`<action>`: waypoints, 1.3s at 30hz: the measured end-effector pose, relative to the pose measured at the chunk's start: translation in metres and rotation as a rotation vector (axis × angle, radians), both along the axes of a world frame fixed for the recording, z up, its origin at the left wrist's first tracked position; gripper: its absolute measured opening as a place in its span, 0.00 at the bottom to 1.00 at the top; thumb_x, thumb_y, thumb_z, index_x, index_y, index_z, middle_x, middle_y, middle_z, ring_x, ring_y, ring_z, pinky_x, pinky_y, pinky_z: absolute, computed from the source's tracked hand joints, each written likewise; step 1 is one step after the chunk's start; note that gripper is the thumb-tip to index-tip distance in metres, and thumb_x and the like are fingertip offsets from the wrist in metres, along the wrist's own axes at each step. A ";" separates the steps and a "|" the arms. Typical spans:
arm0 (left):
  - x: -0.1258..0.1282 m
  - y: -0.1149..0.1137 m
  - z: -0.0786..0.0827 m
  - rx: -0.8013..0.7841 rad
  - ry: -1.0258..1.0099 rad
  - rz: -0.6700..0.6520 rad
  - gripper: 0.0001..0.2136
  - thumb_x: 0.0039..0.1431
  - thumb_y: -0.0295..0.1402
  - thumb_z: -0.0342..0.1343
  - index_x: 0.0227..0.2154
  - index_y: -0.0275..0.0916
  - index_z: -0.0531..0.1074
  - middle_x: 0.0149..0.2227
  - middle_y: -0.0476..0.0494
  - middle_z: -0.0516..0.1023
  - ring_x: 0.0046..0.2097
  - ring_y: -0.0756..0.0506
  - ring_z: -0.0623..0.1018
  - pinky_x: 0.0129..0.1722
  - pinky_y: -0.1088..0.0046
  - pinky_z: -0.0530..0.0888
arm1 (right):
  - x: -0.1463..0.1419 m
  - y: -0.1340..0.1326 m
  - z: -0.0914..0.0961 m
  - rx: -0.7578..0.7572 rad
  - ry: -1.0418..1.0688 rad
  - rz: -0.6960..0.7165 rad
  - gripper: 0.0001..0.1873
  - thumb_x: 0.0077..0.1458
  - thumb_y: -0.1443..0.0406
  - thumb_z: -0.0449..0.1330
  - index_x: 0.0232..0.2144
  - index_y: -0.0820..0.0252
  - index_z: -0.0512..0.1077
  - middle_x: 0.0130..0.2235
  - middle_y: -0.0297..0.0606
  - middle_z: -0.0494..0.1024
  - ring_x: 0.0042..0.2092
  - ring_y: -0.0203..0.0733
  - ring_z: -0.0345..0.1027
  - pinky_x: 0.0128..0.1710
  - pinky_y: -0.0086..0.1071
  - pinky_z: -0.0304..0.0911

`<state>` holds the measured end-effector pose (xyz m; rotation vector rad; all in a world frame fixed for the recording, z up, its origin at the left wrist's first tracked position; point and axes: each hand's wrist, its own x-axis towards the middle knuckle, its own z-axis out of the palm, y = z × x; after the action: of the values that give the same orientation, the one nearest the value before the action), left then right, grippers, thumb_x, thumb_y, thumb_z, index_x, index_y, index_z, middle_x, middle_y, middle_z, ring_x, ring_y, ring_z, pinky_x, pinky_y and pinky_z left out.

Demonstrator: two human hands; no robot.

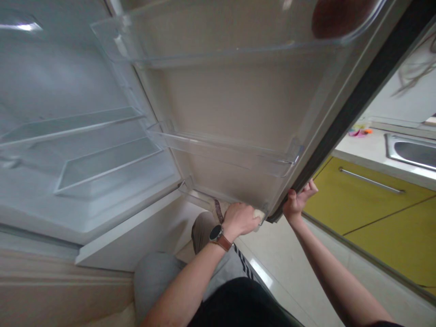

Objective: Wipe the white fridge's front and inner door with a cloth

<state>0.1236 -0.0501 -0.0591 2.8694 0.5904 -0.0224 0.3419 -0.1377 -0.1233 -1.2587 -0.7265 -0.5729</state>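
Observation:
An opened refrigerator door (231, 100) fills the middle of the view, with clear plastic door shelves. My left hand (241, 219), wearing a watch (215, 233) with a brown strap, reaches into the lowest door shelf (197, 195). Its fingers are closed on a pale cloth (259, 215), most of which the hand hides. Beside that hand, a dark, patterned strip (218, 211) shows in the same shelf; its kind is unclear. At the door's lower outer corner, my right hand (297, 200) grips the edge, thumb and fingers around it.
To the left is the refrigerator's inside, with glass shelves (105, 159). A rounded brown-red object (337, 18) sits in the top door shelf. On the right are yellow cabinets (368, 200), a counter (361, 147) and a metal sink (413, 150). My knees are close below the door.

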 end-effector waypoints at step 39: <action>-0.073 0.148 -0.021 0.148 -0.021 0.337 0.20 0.70 0.42 0.46 0.50 0.39 0.81 0.46 0.34 0.84 0.51 0.34 0.82 0.47 0.64 0.72 | 0.025 0.009 0.004 -0.047 0.089 0.056 0.50 0.48 0.32 0.59 0.62 0.55 0.57 0.56 0.48 0.69 0.57 0.57 0.69 0.57 0.57 0.64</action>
<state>0.0501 0.0977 -0.0801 2.8620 1.1052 0.1087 0.3670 -0.1285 -0.1193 -1.2952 -0.7017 -0.4530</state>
